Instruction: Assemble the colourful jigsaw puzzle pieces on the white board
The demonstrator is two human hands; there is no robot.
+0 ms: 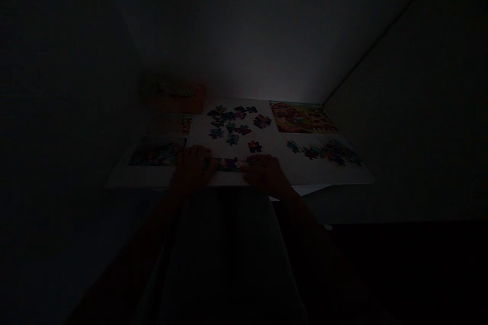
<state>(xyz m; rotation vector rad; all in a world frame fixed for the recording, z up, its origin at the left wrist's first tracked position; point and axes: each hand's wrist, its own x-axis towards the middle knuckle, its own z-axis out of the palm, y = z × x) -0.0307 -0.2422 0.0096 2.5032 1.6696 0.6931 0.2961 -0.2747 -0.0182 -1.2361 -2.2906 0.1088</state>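
The view is very dark. A short strip of joined jigsaw pieces (227, 164) lies along the near side of the white table. My left hand (193, 166) grips its left end with bent fingers, partly covering it. At the right end my right hand (266, 172) does the same, fingers curled over the pieces. Just beyond the right hand lies a single jigsaw piece (255, 147). Farther back, several loose jigsaw pieces (231, 124) are spread out, a small cluster (263, 121) among them. Exact finger contact is hard to make out.
An orange box (179, 101) stands at the back left. Picture sheets (158, 151) lie on the left, and a barn picture (301, 118) at the back right. More jigsaw pieces (335, 152) are heaped on the right. A wall (244, 51) rises behind the white table (305, 175).
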